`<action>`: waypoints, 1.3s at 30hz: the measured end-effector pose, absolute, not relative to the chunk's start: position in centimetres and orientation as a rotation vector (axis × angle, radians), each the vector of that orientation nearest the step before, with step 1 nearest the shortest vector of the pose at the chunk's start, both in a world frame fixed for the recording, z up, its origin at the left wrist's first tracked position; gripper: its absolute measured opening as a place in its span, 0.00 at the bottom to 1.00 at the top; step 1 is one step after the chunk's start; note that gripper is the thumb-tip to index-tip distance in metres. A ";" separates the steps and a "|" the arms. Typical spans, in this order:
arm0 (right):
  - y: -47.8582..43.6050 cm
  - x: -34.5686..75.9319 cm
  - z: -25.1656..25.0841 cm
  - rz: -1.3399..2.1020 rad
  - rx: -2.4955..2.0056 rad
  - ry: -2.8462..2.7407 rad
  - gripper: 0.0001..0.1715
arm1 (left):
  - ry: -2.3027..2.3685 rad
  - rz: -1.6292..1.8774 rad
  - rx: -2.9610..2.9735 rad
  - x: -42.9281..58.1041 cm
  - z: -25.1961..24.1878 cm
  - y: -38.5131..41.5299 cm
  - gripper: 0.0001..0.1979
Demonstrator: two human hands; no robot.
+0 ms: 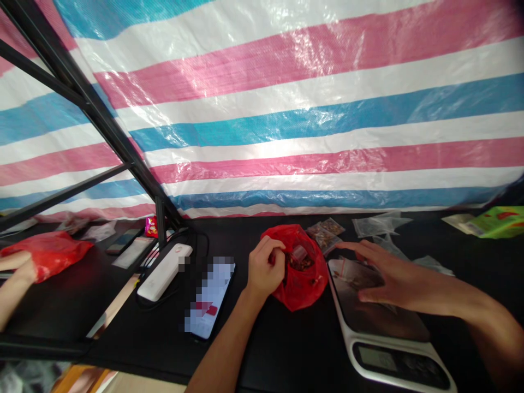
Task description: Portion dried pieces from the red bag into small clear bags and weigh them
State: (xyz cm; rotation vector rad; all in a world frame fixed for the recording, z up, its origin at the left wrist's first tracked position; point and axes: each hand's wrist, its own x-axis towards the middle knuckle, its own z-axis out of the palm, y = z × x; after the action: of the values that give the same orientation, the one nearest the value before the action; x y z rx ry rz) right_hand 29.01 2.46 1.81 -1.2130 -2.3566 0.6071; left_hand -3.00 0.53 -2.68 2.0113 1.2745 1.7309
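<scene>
My left hand (265,268) is closed at the left rim of a red plastic bag (305,292), its fingers curled on the plastic. Inside the open bag lie small brown pieces (302,265) and something clear, too unclear to name. My right hand (374,273) is open, fingers spread, over the plate of a white kitchen scale (347,333). Beneath that hand, a small clear plastic bag (341,268) rests on the plate, partly hidden by the fingers. The scale's display is too blurred to read.
Filled clear packets (325,232) lie behind the red bag. Clear bags (380,224) and a green package (501,221) are at the back right. To the left are a phone (215,297), a white power bank (164,273), a black frame (123,147) and another person's arm (18,278).
</scene>
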 end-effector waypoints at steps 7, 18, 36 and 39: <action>3.5 27.8 1.4 0.783 -1.128 -2.377 0.33 | 1.277 1.734 2.014 -3.0 -2.6 0.5 0.11; 3.0 21.9 1.2 0.270 -0.932 -2.437 0.27 | 1.285 1.725 2.012 -2.9 -2.2 0.4 0.11; 3.5 22.5 0.3 0.334 -1.010 -2.427 0.32 | 1.264 1.712 2.009 -2.8 -2.3 0.2 0.12; 3.6 22.7 0.1 0.369 -1.035 -2.414 0.35 | 1.256 1.710 2.014 -2.9 -2.3 0.3 0.12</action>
State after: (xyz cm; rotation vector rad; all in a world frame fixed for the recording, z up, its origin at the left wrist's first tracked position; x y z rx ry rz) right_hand 22.70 3.64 0.14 -1.0353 -2.4145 0.3693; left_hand -2.87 0.25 -2.34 2.0143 1.2564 1.7104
